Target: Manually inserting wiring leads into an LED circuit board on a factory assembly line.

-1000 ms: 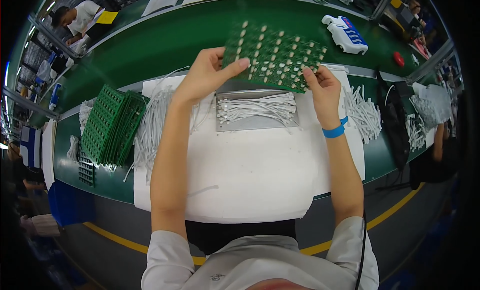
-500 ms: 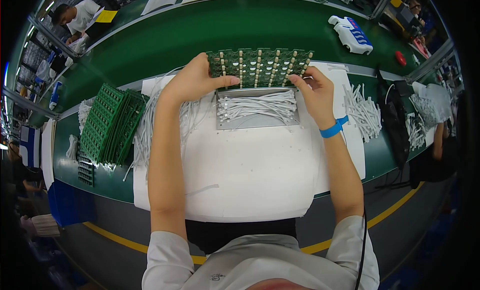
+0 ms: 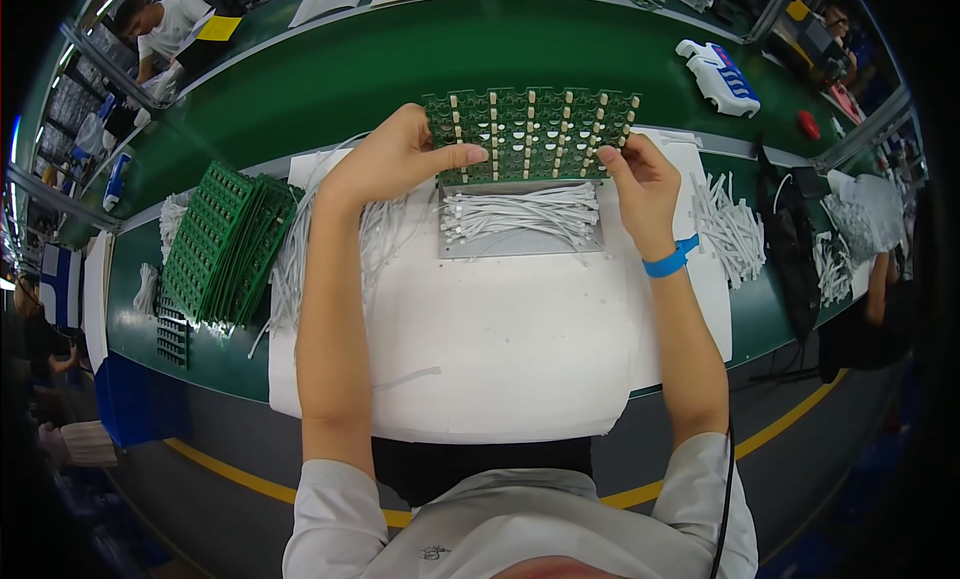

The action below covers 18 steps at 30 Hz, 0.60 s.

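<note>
Between my two hands I hold up a green circuit board panel with rows of cream-coloured connectors. My left hand grips its left edge, the thumb lying across the face. On the lower right edge my right hand is closed, thumb in front and fingers partly hidden behind. Just below the panel sits a shallow grey metal tray holding a bundle of white cables. The panel's lower edge overlaps the tray's far side; whether they touch I cannot tell.
A leaning stack of green circuit board panels stands at left, beside loose white cables. More white cables lie at right. White sheeting covers the near bench. A white-and-blue plastic device rests on the far green surface. Another person sits at far left.
The panel has tilted so its face shows more fully toward me. Both hands moved slightly right with it, still gripping; the whole view has also shifted a little.
</note>
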Each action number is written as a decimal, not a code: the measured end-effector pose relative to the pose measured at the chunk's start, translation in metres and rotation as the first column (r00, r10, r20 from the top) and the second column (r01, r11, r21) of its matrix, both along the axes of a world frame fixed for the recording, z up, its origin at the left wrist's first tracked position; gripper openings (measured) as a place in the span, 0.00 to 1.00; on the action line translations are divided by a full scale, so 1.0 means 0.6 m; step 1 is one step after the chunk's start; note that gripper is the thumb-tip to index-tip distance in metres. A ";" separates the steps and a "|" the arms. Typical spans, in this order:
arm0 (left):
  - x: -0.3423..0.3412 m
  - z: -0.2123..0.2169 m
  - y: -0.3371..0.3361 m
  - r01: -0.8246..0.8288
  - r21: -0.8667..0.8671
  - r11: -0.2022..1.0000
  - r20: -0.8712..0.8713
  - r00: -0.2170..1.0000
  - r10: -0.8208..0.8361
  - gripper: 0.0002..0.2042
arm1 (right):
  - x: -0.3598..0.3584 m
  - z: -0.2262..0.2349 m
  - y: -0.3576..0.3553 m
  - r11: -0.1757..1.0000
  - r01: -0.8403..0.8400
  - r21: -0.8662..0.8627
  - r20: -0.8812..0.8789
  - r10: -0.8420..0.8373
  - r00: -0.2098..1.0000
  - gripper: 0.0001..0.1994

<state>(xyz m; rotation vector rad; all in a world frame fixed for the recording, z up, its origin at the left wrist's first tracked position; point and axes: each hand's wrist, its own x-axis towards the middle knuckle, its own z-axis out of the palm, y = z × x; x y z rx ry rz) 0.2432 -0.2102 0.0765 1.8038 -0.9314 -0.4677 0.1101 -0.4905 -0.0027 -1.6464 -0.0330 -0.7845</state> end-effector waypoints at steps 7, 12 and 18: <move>0.008 -0.010 0.004 -0.019 0.036 0.999 0.000 1.000 0.019 0.17 | -0.002 0.003 0.003 1.000 -0.015 -0.022 -0.018 0.015 1.000 0.10; 0.004 -0.014 -0.002 -0.016 -0.030 0.999 0.017 1.000 0.016 0.19 | 0.000 0.001 0.006 1.000 -0.007 -0.012 -0.053 0.006 0.999 0.11; 0.004 -0.026 -0.035 -0.267 0.076 0.961 0.025 0.964 0.265 0.30 | 0.005 -0.004 0.006 0.994 -0.059 0.092 -0.062 0.065 0.996 0.11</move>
